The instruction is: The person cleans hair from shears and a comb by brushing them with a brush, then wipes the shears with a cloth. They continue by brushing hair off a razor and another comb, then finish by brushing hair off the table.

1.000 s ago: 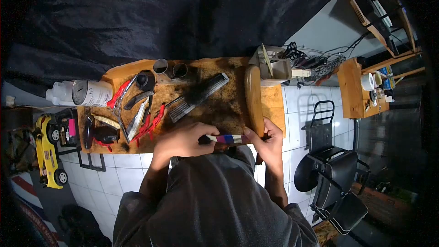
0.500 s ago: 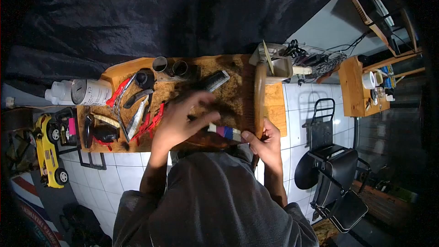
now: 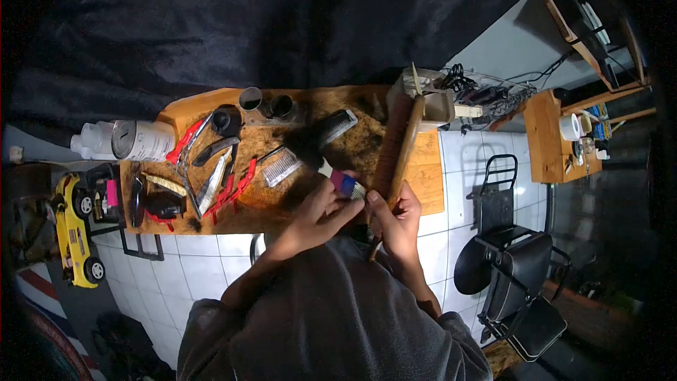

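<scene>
The right hand [image 3: 396,220] is closed around the lower shaft of a long wooden brush [image 3: 405,149], which is held tilted with its far end raised. The left hand [image 3: 319,213] is pinched on a small multicoloured brush [image 3: 344,183], whose tip appears set against the bristles just above the right-hand grip. Both grips are held over the near edge of the wooden bench [image 3: 427,169]; a slip is judged likely to drop either tool onto the tiled floor [image 3: 204,268]. Left of the grips, a pale comb [image 3: 282,166], red clips [image 3: 240,185] and scissors [image 3: 211,183] are crowded together, and a sweep that way could scatter them. Beyond lies a black comb [image 3: 333,129]. Bare board is noted only to the right.
</scene>
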Available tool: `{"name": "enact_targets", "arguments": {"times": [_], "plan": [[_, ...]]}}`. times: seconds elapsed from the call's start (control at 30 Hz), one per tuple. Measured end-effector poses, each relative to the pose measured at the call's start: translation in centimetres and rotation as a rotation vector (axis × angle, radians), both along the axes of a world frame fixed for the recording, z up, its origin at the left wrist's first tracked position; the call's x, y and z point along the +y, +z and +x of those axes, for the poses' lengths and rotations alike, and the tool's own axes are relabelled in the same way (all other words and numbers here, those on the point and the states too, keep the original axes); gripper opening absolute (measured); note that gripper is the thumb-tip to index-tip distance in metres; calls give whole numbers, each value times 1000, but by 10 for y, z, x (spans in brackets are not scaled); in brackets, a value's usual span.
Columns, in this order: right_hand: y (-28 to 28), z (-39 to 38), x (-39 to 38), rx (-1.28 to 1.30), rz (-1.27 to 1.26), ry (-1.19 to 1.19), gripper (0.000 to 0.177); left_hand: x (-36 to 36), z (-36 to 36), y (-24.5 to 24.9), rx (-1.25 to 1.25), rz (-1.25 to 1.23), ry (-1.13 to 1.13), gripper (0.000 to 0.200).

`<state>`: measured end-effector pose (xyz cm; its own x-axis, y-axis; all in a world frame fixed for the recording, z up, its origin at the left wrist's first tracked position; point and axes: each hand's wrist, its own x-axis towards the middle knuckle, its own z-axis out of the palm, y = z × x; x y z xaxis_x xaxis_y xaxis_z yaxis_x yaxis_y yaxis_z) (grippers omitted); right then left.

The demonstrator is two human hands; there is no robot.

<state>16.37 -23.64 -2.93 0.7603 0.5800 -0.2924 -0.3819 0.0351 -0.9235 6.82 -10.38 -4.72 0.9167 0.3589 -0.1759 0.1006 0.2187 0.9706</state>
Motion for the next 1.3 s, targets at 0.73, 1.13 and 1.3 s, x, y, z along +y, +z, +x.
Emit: {"name": "enact_targets", "arguments": {"times": [0.73, 1.13, 1.3], "plan": [[8, 45, -3, -872, -327, 124, 52, 11, -31, 42, 200, -266, -143, 32], [-1, 39, -1, -843, -350, 134, 58, 33, -31, 56, 256, -368, -201, 24], [5, 33, -5, -858, -240, 147, 57, 37, -29, 54, 286, -482, -176, 24]]}}
